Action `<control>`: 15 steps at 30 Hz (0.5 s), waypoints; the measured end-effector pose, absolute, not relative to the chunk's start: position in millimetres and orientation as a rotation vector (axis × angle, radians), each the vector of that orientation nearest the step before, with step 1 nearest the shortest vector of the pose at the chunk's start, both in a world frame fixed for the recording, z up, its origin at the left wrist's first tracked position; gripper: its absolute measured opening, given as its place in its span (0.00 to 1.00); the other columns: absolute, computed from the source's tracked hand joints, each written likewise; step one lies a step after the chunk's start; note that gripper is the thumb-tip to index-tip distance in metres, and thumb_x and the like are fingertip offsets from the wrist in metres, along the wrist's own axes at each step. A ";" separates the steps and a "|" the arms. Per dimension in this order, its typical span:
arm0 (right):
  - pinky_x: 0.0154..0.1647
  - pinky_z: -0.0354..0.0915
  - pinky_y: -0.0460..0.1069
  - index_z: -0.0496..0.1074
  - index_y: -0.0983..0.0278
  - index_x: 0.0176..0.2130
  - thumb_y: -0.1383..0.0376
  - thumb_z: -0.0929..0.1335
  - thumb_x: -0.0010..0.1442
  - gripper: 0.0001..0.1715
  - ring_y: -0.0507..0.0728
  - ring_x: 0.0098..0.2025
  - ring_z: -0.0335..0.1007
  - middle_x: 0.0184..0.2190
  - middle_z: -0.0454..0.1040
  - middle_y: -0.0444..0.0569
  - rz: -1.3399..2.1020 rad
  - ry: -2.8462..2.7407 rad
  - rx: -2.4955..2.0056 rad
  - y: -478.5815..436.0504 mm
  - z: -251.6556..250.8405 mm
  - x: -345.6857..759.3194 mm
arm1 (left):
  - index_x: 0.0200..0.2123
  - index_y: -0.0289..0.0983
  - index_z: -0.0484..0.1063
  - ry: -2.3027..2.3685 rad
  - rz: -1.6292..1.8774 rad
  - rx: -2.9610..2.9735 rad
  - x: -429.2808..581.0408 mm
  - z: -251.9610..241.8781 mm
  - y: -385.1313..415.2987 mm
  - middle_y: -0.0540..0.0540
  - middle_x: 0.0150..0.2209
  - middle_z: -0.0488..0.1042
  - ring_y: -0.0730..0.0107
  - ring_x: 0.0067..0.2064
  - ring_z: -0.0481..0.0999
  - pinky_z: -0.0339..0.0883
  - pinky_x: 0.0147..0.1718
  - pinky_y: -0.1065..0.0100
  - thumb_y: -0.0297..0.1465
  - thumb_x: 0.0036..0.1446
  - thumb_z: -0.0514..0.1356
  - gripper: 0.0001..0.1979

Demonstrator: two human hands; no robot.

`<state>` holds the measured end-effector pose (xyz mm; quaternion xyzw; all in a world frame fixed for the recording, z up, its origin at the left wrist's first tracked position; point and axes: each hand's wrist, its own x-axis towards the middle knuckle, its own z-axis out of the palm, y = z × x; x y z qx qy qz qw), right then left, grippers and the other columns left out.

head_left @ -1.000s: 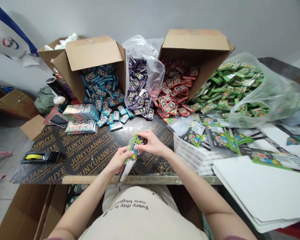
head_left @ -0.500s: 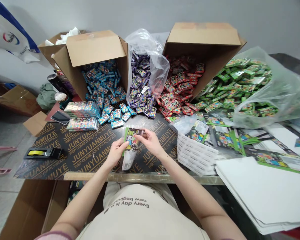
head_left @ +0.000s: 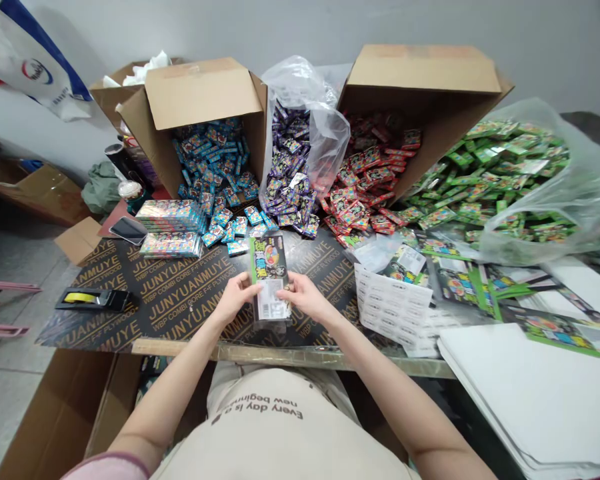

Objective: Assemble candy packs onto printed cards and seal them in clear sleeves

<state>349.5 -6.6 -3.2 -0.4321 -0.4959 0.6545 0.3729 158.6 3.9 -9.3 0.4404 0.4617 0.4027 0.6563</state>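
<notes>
Between my two hands, above the front part of the table, is a flat printed packaging bag (head_left: pixel 271 267) in black and green with a white label panel and a clear lower end. My left hand (head_left: pixel 237 297) pinches its left edge, thumb on the front. On the opposite edge my right hand (head_left: pixel 304 297) grips it the same way, with the thumb over the white panel. Beyond the bag lie loose blue small boxes (head_left: pixel 240 228). Whether anything is inside the bag I cannot tell.
Cartons hold blue boxes (head_left: pixel 213 150) and red boxes (head_left: pixel 375 170). Plastic bags hold purple boxes (head_left: pixel 293 167) and green boxes (head_left: pixel 510 173). Wrapped stacks (head_left: pixel 173 227), a phone (head_left: pixel 129 230) and a tape dispenser (head_left: pixel 95 300) are left. A sticker sheet (head_left: pixel 393 303) and white boards (head_left: pixel 530 393) lie right.
The packaging bag has been straightened and now faces up flat, its printed top farther from me. Both hands have shifted to its lower side edges. The view has moved slightly.
</notes>
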 end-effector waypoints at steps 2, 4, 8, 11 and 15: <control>0.22 0.68 0.46 0.71 0.65 0.43 0.60 0.74 0.48 0.23 0.53 0.23 0.72 0.24 0.76 0.43 1.668 -1.277 -1.144 -1.8 -3.7 356.0 | 0.40 0.33 0.75 0.996 0.829 1.016 158.0 -13.5 -1.2 0.46 0.31 0.78 0.68 0.29 0.76 0.68 0.25 0.72 0.40 0.44 0.68 0.21; 0.28 0.71 0.48 0.70 0.65 0.45 0.59 0.74 0.47 0.25 0.55 0.28 0.75 0.29 0.78 0.46 1.644 -1.269 -1.147 2.4 -3.8 360.9 | 0.41 0.33 0.75 0.962 0.802 1.015 159.1 -18.2 -5.8 0.45 0.31 0.79 0.68 0.29 0.76 0.69 0.26 0.71 0.40 0.46 0.68 0.21; 0.44 0.71 0.54 0.71 0.64 0.44 0.58 0.73 0.49 0.23 0.57 0.39 0.77 0.40 0.79 0.50 1.443 -1.175 -1.126 5.5 -6.6 364.0 | 0.40 0.33 0.76 0.903 0.789 1.062 165.3 -22.8 -7.5 0.43 0.36 0.80 0.63 0.35 0.78 0.72 0.36 0.65 0.37 0.44 0.69 0.20; 0.48 0.69 0.55 0.72 0.65 0.42 0.57 0.73 0.50 0.21 0.58 0.41 0.76 0.41 0.79 0.51 1.436 -1.239 -1.113 2.6 -8.9 362.6 | 0.43 0.35 0.76 0.953 0.943 1.088 167.9 -19.9 -4.0 0.42 0.42 0.80 0.61 0.42 0.78 0.70 0.44 0.62 0.36 0.47 0.68 0.19; 0.50 0.68 0.55 0.72 0.63 0.44 0.52 0.70 0.52 0.23 0.58 0.44 0.75 0.42 0.79 0.50 1.494 -1.064 -1.083 -1.6 -0.2 357.6 | 0.41 0.36 0.78 0.994 0.975 1.107 168.6 -15.1 -7.2 0.43 0.40 0.80 0.58 0.42 0.78 0.69 0.45 0.60 0.35 0.48 0.67 0.16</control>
